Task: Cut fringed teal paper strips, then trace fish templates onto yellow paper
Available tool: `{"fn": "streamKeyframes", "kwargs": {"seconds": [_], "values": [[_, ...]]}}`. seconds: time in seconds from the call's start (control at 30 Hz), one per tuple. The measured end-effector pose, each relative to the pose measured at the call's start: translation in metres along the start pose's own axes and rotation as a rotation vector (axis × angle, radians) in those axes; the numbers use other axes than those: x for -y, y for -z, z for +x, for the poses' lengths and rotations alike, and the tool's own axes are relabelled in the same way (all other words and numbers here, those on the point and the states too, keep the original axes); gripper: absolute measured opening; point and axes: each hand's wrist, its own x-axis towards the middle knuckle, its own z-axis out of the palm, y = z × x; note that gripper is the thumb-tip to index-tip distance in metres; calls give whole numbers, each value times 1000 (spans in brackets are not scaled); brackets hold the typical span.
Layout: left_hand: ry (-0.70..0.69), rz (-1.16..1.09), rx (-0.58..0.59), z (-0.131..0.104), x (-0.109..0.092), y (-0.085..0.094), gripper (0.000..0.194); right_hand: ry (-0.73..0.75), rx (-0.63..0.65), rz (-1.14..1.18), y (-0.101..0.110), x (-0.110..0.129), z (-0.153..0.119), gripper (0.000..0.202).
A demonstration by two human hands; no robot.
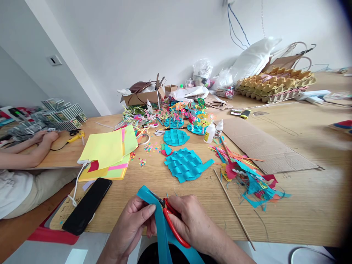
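My left hand [137,220] pinches a long blue paper strip [160,227] near the table's front edge. Red-handled scissors [173,229] are gripped in my right hand [189,216], their blades at the strip just beside my left fingertips. The rest of the blue paper hangs down below both hands. Beyond them on the table lies a blue woven paper piece [185,164] with one strip sticking out to the right. A smaller blue woven oval [176,137] lies behind it.
Yellow paper sheets [104,146] and a black phone [87,206] are at the left. White glue bottles [209,132], paper scraps [253,183], a wooden stick [233,209] and cardboard [264,146] lie right. Egg trays [275,86] stand behind. Another person's arms [30,150] rest far left.
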Motion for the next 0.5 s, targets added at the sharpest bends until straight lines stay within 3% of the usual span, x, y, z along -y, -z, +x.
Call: {"fn": "streamKeyframes", "kwargs": {"seconds": [0.3, 0.5], "values": [[-9, 16, -15, 2, 2, 6, 21, -35, 69, 38, 6, -1, 4, 27], [-79, 71, -134, 1, -4, 14, 22, -127, 177, 414, 18, -22, -6, 34]]}}
